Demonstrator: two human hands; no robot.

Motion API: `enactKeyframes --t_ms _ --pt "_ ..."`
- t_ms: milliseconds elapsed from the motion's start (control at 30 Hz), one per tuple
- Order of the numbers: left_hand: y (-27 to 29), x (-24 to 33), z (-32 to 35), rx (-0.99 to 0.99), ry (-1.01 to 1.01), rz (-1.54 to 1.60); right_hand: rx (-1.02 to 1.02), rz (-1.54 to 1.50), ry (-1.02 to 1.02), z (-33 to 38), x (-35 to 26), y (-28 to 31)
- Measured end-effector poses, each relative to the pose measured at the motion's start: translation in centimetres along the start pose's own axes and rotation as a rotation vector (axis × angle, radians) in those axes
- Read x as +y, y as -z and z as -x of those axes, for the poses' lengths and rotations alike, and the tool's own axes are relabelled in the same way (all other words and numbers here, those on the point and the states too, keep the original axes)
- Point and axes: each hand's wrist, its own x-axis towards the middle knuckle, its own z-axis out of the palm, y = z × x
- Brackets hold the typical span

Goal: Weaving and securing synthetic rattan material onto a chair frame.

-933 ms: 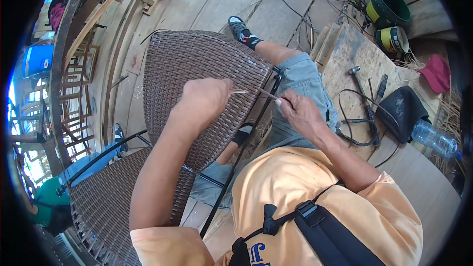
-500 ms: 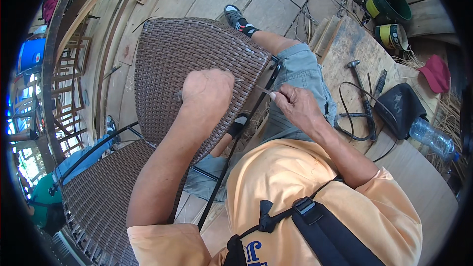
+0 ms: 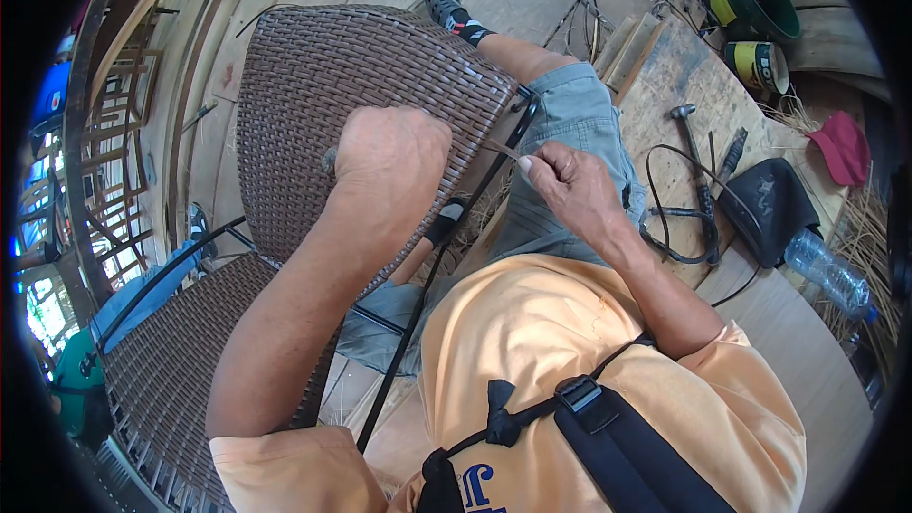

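A brown woven wicker chair on a black metal frame lies tilted before me, its backrest toward my legs. My left hand is closed in a fist over the backrest weave, near its right edge. From the far side of that fist pokes a small greyish rounded end; the rest is hidden in the hand. Just off the same edge, my right hand pinches a thin brown wicker strand between thumb and forefinger. The strand runs from the edge of the weave, across the black frame tube, to my fingertips.
On a worn wooden board at right lie a hammer, a black cap, loose dark cane and a plastic bottle. Beyond are a maroon cap and two buckets. Wooden frames and a person in green are at left.
The view has shifted slightly, carrying the chair up and left in the picture. My right hand is a little farther from the backrest edge, with more strand showing. My left fist remains over the weave.
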Motion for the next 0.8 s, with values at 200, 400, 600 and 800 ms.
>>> enactKeyframes --t_ms 200,400,600,800 --pt "-0.5 0.2 -0.2 0.009 -0.029 -0.042 0.005 -0.046 0.023 -0.2 0.0 -0.4" --pt "-0.6 0.4 -0.5 -0.011 -0.144 -0.099 0.037 -0.085 0.122 -1.0 -1.1 -1.3" --pt "-3.7 -2.3 -2.2 0.361 -0.324 -0.014 0.061 -0.022 0.119 -2.6 -1.9 -2.1" --pt "-5.6 -3.5 -4.3 0.308 -0.369 0.050 0.044 0.045 0.090 -3.6 -2.3 -2.4"
